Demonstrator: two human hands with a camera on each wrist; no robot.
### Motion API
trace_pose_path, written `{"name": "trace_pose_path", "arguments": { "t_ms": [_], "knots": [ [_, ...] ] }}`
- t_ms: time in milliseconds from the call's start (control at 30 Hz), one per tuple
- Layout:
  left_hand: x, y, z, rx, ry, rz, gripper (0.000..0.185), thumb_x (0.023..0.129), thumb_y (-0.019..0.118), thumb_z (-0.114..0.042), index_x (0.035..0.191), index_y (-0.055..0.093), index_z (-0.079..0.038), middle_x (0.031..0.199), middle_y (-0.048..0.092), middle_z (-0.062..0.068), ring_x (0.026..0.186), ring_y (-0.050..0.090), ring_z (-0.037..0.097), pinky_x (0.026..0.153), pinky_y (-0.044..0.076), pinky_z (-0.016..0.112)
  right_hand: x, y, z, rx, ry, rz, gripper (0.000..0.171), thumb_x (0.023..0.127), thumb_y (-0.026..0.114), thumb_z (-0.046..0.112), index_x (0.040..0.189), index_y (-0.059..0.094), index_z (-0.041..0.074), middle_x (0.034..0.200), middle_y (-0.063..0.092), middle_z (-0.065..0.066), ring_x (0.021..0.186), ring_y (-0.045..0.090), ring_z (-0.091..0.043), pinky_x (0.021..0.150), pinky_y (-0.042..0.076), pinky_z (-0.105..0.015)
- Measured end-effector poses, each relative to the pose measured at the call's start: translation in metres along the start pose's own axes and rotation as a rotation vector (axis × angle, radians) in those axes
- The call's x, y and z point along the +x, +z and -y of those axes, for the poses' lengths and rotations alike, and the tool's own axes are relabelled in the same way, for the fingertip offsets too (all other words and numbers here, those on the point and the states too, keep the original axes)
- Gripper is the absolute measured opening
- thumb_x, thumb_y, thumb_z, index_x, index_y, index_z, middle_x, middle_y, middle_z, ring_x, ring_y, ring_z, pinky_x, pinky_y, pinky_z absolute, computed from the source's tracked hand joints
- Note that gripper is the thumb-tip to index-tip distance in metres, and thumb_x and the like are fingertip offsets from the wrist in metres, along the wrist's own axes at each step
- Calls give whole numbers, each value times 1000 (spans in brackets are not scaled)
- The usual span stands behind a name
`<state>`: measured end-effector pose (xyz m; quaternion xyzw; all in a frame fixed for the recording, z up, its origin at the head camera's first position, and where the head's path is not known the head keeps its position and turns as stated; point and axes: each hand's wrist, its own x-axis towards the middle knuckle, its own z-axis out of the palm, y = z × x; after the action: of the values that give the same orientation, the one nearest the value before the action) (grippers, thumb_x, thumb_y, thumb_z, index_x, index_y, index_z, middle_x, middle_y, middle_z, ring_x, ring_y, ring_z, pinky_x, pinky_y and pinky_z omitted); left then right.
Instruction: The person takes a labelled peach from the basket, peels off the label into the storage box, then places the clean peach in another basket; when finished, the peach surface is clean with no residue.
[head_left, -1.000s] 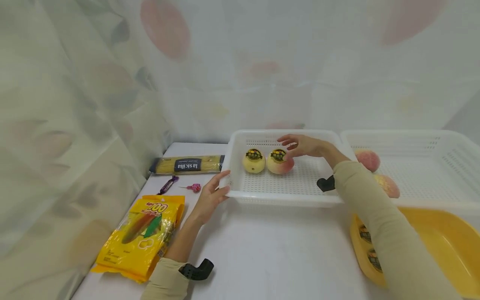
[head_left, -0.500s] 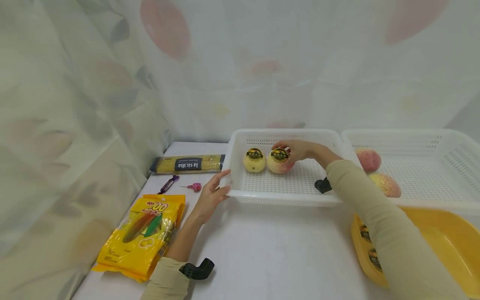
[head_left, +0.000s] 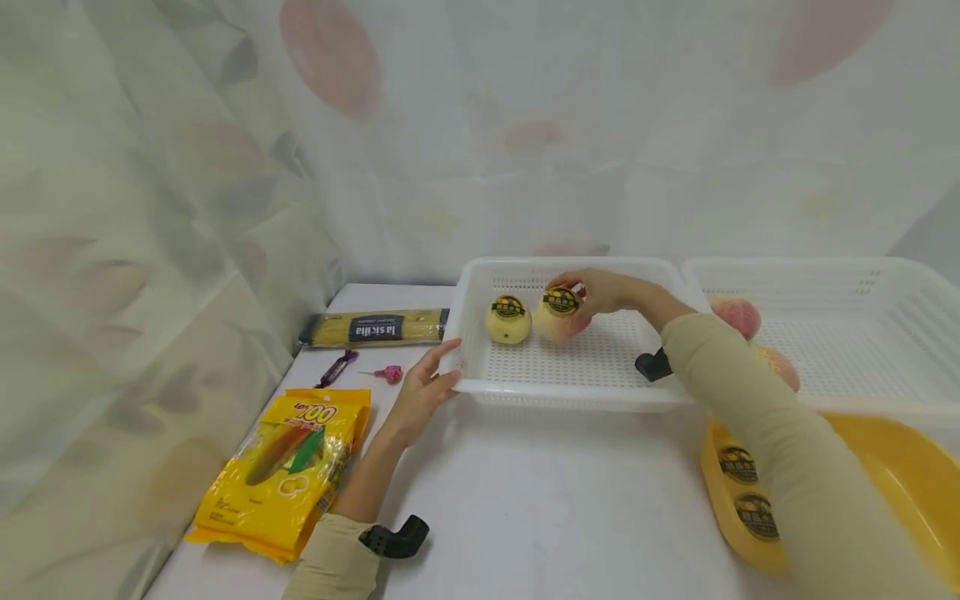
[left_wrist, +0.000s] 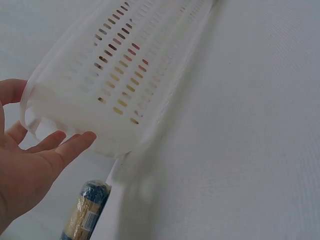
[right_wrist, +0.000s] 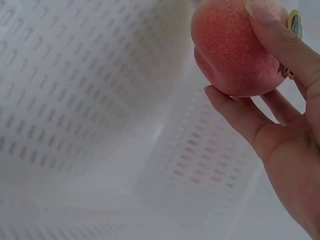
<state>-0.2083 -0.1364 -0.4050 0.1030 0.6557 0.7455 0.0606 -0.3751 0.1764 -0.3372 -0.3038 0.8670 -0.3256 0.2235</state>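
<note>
A white perforated basket sits on the table and holds two labelled peaches. My right hand grips the right peach just above the basket floor; in the right wrist view the fingers wrap round the pink peach. The yellower peach rests beside it on the left. My left hand rests with straight fingers against the basket's near left corner, thumb by the rim.
A second white basket at the right holds two more peaches. A yellow tub stands at the front right. A pasta pack, two candies and a yellow snack bag lie at the left. Curtains enclose the back and left.
My right hand came down onto the right peach, closed round it and has raised it slightly. The left hand has stayed at the basket corner.
</note>
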Motion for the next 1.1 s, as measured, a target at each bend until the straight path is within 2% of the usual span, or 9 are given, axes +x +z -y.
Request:
{"name": "trace_pose_path", "arguments": {
  "t_ms": [267,467,567,667,867,1100],
  "knots": [
    [2,0,-1,-10,-3,10,53,96,52,-4,146,34,-6,153,23,13,124,34,51,94,48,33,-42,-26,45,24,-99,-50,76,74,82,9,140,44,9,142,40,-13,125,40,-37,100,41,-45],
    [1,0,-3,0,-3,9,54,95,53,-5,146,35,-7,153,23,11,124,35,51,94,48,34,-84,-20,73,84,-253,-16,74,74,83,9,139,46,10,142,40,-10,123,45,-32,91,50,-38],
    [2,0,-4,-7,2,7,53,95,52,-4,146,35,-6,152,25,11,124,34,51,94,48,33,-104,-7,81,120,-333,39,75,74,82,9,139,45,7,142,39,-11,122,45,-31,85,53,-37],
    [2,-2,-5,-16,3,-6,53,95,52,-4,145,36,-6,152,26,11,125,35,50,93,49,32,-118,9,85,117,-368,82,74,74,82,13,138,45,7,140,42,-10,123,44,-29,85,53,-36],
    [0,-3,-6,-32,-12,-25,53,96,52,-3,146,35,-5,151,27,9,125,35,49,91,49,30,-140,56,88,83,-348,114,71,75,82,22,136,48,13,135,48,-3,120,47,-25,86,52,-33],
    [-1,-3,-9,-30,7,-20,54,96,51,-2,146,33,-3,152,24,17,122,36,48,95,47,35,-153,105,79,97,-327,115,66,76,82,26,133,51,18,129,51,3,111,48,-18,80,53,-32]
  ]
}}
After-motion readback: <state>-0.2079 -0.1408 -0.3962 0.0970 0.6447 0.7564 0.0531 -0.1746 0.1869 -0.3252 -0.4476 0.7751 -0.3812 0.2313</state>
